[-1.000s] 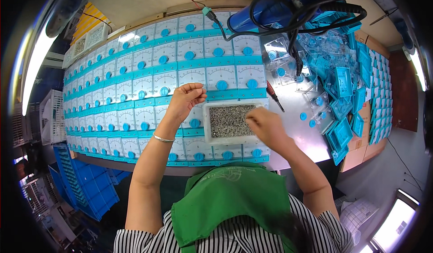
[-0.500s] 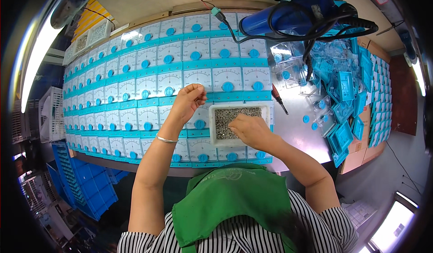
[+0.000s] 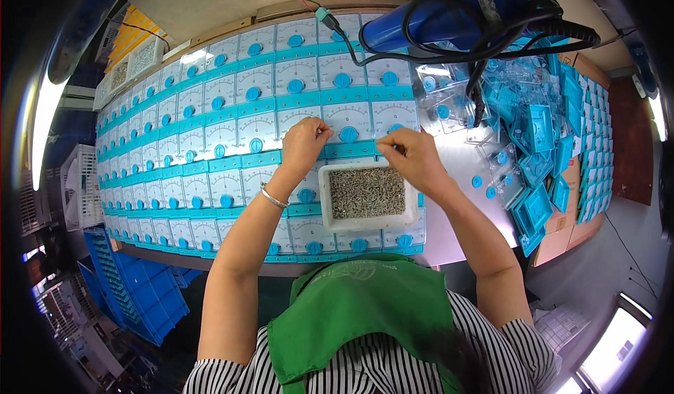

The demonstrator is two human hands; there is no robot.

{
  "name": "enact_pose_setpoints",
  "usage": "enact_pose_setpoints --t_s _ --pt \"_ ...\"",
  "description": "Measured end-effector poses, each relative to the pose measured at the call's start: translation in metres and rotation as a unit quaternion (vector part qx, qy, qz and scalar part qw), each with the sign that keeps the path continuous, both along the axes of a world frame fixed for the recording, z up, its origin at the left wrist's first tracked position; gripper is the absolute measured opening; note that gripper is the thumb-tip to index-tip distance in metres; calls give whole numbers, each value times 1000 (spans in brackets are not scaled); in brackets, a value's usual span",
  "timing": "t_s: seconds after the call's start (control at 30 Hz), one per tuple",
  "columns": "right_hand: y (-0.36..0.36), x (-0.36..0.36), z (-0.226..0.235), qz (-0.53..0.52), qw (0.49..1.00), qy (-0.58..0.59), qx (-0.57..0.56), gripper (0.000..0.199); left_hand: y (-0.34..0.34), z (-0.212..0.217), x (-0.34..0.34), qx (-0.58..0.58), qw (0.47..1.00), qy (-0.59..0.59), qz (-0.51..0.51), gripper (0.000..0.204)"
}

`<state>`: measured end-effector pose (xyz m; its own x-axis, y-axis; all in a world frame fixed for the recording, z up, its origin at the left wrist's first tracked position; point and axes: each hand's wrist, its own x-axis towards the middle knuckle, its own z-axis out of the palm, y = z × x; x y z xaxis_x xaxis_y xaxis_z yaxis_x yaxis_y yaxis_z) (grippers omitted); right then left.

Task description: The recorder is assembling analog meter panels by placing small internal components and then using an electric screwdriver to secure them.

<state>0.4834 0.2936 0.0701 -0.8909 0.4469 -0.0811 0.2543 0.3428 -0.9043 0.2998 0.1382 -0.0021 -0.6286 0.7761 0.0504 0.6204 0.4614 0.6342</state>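
Rows of white-and-blue meter panels (image 3: 232,134) are covering the workbench as the left hand (image 3: 303,143) is pressing curled fingers onto one panel; the white tray of small screws (image 3: 366,196) is sitting between both wrists, while the right hand (image 3: 411,156) is pinching something too small to identify.

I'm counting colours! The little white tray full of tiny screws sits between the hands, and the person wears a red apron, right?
Not quite. The head view shows a green apron, not red. The white tray of tiny screws does sit between the left hand and right hand.
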Motion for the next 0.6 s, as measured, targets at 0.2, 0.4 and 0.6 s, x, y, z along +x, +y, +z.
enact_pose_setpoints --t_s 0.2,0.4,0.6 --pt "34 -33 -39 106 972 -76 195 18 1 13 -8 -46 988 -145 16 21" --pt "30 -50 -54 177 912 -124 349 12 -29 23 -4 148 778 -593 147 22" --pt "27 -68 -48 235 869 -172 400 10 -51 33 3 147 755 -614 175 18"
